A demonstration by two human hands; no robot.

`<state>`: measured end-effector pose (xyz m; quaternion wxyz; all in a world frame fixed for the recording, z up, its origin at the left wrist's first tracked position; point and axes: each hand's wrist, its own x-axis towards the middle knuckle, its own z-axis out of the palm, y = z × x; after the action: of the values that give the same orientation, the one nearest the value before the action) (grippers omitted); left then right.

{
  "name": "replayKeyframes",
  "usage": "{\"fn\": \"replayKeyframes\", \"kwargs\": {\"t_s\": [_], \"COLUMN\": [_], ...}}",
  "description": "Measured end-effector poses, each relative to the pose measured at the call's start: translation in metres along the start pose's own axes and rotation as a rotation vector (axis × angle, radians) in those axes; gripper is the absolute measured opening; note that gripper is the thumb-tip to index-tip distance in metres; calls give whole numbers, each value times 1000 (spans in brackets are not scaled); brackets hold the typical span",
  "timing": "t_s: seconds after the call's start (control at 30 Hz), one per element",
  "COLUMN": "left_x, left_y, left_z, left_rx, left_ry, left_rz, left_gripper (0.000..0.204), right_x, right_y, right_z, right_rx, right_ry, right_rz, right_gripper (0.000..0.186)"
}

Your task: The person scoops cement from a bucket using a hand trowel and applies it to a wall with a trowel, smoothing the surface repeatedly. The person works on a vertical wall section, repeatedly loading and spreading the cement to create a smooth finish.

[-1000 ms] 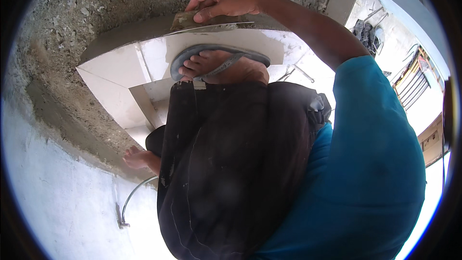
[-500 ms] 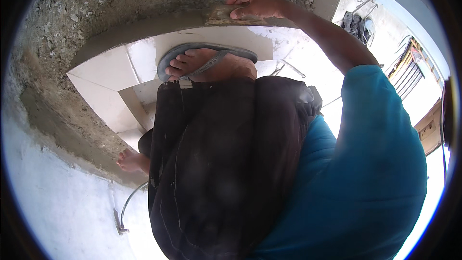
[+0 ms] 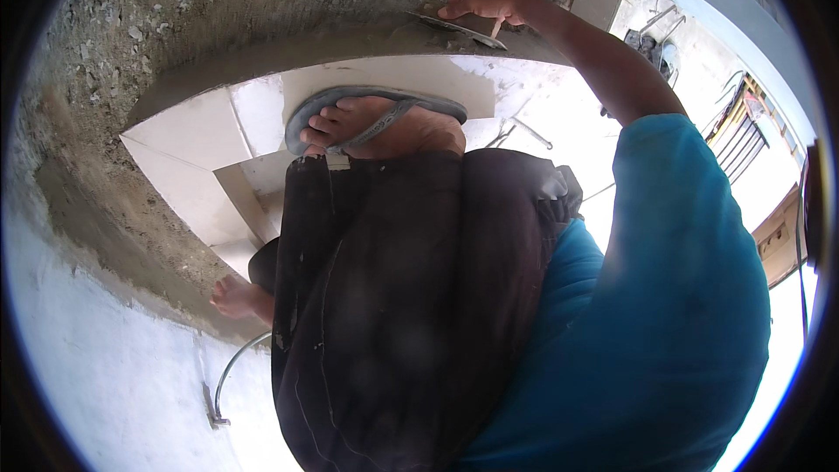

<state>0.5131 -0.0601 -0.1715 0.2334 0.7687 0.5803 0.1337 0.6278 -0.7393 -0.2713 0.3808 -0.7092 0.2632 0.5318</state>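
My right hand is closed round the handle of a plastering trowel, whose thin flat blade is tilted and seen nearly edge-on. It is over a smooth grey band of wet mortar along the curved ledge. The gap between blade and mortar is hard to judge. Past my dark trousers, my left hand rests on the mortar-coated edge at the left. Its fingers look apart, with nothing seen in them; my leg hides the forearm.
My sandalled foot stands on pale tiles beside the ledge. Rough, gravelly concrete lies beyond the mortar. A curved pipe juts from the white wall at lower left. Metal bars and dark items are at the right.
My right hand has moved a little to the right with the trowel. The blade, flat against the mortar band before, is now tilted up. My left hand has stayed put.
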Motion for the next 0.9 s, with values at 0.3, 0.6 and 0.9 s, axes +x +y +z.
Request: {"fn": "replayKeyframes", "kwargs": {"t_s": [0.3,0.6,0.9], "left_x": [-24,-7,1], "left_y": [31,18,5], "left_z": [6,7,-7], "left_rx": [-138,-242,-166], "left_ry": [32,63,32], "left_rz": [-63,-53,-41], "left_gripper": [52,53,50], "right_x": [13,39,-36], "right_y": [-77,-162,-166], "right_z": [34,73,30], "right_rx": [55,-79,230], "right_ry": [-29,-50,-363], "right_rz": [-44,-320,-567], "right_gripper": [35,50,56]}}
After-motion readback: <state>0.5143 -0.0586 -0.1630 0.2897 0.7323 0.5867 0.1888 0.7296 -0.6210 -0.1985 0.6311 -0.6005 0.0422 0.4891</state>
